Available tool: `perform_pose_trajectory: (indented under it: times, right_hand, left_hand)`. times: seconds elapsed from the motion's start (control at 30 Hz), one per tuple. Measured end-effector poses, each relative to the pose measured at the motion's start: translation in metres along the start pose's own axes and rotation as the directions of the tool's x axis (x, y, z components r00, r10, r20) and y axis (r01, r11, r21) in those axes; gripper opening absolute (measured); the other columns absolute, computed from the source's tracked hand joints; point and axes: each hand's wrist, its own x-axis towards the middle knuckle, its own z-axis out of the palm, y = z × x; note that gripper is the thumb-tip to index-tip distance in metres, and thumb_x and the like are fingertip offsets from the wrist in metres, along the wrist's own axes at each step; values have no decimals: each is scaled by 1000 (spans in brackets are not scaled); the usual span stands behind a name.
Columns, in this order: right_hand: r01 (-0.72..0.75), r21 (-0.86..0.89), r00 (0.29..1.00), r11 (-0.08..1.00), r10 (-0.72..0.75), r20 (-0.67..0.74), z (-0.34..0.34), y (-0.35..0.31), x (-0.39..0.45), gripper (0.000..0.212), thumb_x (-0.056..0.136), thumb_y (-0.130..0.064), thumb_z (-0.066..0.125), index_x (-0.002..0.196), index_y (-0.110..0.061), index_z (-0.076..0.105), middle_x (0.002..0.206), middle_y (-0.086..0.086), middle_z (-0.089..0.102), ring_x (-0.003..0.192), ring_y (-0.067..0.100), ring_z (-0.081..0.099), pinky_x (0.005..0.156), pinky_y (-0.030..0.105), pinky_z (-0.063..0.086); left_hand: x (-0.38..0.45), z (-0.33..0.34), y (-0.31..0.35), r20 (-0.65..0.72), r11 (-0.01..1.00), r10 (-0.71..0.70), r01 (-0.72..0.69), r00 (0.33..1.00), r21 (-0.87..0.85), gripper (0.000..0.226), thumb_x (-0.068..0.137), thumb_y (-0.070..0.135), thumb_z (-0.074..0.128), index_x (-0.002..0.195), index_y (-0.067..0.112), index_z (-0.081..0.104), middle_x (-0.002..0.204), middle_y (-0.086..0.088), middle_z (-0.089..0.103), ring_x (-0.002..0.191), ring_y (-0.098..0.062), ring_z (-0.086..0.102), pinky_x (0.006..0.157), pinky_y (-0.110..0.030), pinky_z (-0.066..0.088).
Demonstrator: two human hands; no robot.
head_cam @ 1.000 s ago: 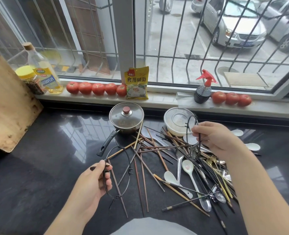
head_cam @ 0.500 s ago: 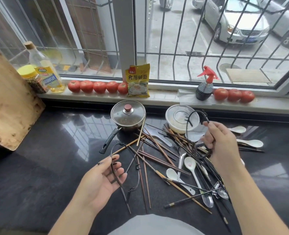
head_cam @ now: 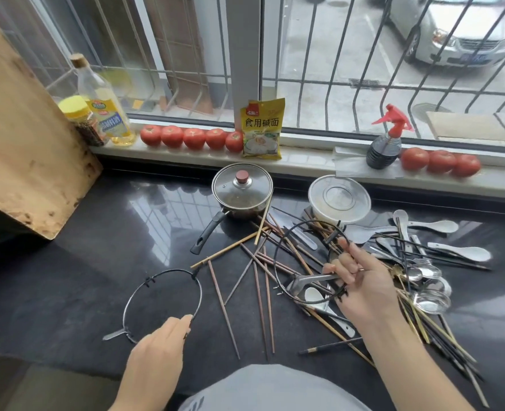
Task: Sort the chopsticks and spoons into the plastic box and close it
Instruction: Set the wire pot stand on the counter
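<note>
Head view, the only one I have. Left hand (head_cam: 156,348) low on the dark countertop (head_cam: 67,277), fingers fairly straight and together, tips touching the near rim of a wire ring rack (head_cam: 162,304) that lies flat, well left of the clutter; no curled grip on it that I can see. Right hand (head_cam: 361,280) raised over the pile, fingers curled, pinching the handle of a metal utensil (head_cam: 304,281) and hooked into a second wire ring (head_cam: 307,262), which stands tilted off the surface; exactly which fingers carry the ring I cannot tell, as wire and knuckles overlap. Chopsticks (head_cam: 263,292) lie fanned loose between the two hands, wooden and dark ones crossing, more running under the right forearm toward the near edge. Spoons (head_cam: 429,292): steel ones heaped just right of the right hand, white ceramic ones farther right and one below the held utensil. Round plastic box (head_cam: 339,197) sits behind the pile, lid on it, beside a lidded saucepan (head_cam: 242,191) whose handle points toward the near left. Open countertop lies left of the saucepan and around the flat rack, bounded at far left by a wooden board (head_cam: 22,137). Windowsill (head_cam: 304,161) along the back carries tomatoes (head_cam: 193,137), an oil bottle (head_cam: 103,105), a yellow packet (head_cam: 261,129), and a spray bottle (head_cam: 385,143).
</note>
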Motion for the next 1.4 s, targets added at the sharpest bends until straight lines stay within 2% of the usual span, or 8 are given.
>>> perform_pose_trajectory:
  times: [0.23, 0.4, 0.5, 0.57, 0.6, 0.77, 0.9, 1.4]
  right_hand:
    - [-103, 20, 994, 994, 102, 44, 1, 18, 4, 16, 98, -17, 54, 102, -6, 65, 58, -7, 30, 43, 7, 29, 71, 26, 39]
    - [-147, 55, 987, 988, 143, 71, 5, 22, -2, 18, 101, -17, 52, 99, -6, 66, 58, -7, 31, 43, 7, 29, 72, 26, 38]
    - [-178, 59, 982, 982, 174, 76, 3, 27, -5, 17, 102, -18, 51, 102, -6, 63, 60, -7, 30, 45, 7, 29, 72, 25, 39]
    - [-200, 46, 979, 979, 198, 48, 0, 32, -3, 18, 103, -18, 50, 100, -5, 62, 61, -6, 33, 47, 8, 32, 76, 26, 40]
    - [-199, 13, 980, 980, 199, 10, -1, 33, 0, 19, 104, -19, 50, 101, -5, 63, 62, -5, 38, 50, 9, 38, 81, 28, 45]
    - [-203, -160, 954, 966, 159, -253, -19, 19, 19, 37, 109, -29, 44, 113, -1, 67, 99, 14, 69, 99, 26, 67, 105, 44, 48]
    - [-260, -128, 931, 957, 213, -296, -39, 9, 21, 42, 109, -34, 41, 119, 2, 59, 114, 22, 66, 105, 34, 66, 90, 46, 55]
    - [-173, -279, 946, 945, 81, -313, -50, 11, -4, 48, 108, -39, 40, 127, 1, 58, 126, 24, 66, 114, 37, 65, 92, 44, 54]
  left_hand:
    - [-33, 44, -23, 299, 991, -131, 117, 945, 65, 32, 82, 15, 65, 112, 11, 76, 89, 0, 51, 60, -22, 57, 41, -34, 42]
    - [3, 31, 11, 381, 924, -277, 353, 882, -145, 66, 59, -4, 85, 121, 17, 74, 120, -10, 61, 104, -32, 58, 84, -46, 55]
    - [63, -10, 68, 563, 402, -410, 696, 718, -595, 27, 99, 19, 63, 125, 20, 69, 120, 4, 66, 112, -17, 60, 99, -36, 49]
    - [99, -14, 96, 829, -136, -275, 834, 487, -535, 23, 106, 27, 54, 116, 14, 69, 107, -5, 74, 104, -25, 69, 99, -44, 55]
    - [111, -12, 105, 856, -186, -239, 843, 459, -504, 22, 107, 26, 52, 110, 11, 68, 101, -8, 75, 98, -28, 71, 97, -47, 57]
    - [147, 14, 127, 762, 227, -410, 865, 502, -448, 26, 103, 15, 49, 87, 3, 66, 81, -13, 61, 70, -25, 55, 66, -36, 54]
    - [166, 14, 148, 836, -65, -317, 870, 447, -490, 23, 108, 10, 40, 110, -2, 59, 90, -15, 55, 67, -29, 57, 48, -35, 56]
    - [121, -22, 129, 853, -244, -216, 820, 474, -518, 24, 111, 20, 39, 105, 3, 55, 104, -24, 63, 67, -31, 66, 70, -44, 63]
